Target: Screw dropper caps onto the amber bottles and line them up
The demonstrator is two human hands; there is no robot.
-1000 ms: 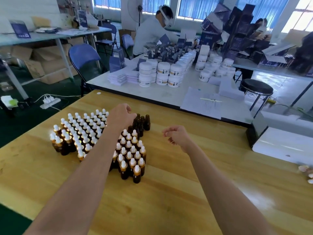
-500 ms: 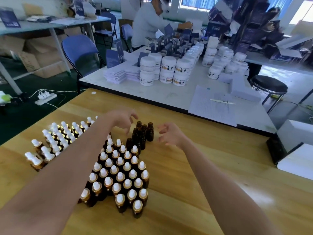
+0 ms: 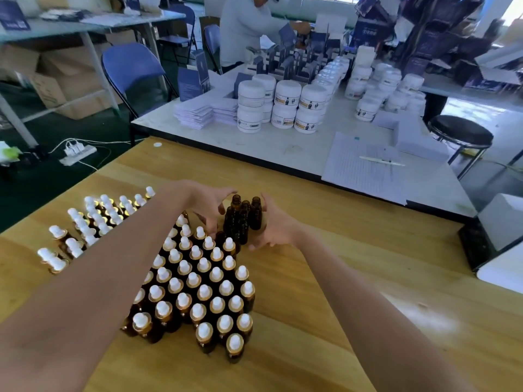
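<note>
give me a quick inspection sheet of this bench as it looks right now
surface: yellow wooden worktable, bare to the right of the bottles
job's things: small cluster of uncapped amber glass bottles at the far end; large block of amber bottles with white dropper caps standing in tight rows; second group of capped bottles further left
clutter: nothing seen on the worktable itself
grippers: left hand and right hand cupped either side of the uncapped cluster; whether either grip has closed cannot be told
cables: white power strip with cords on the floor, left
surroundings: grey table with white labelled jars, lined paper sheet, blue folding chair, another person working
</note>
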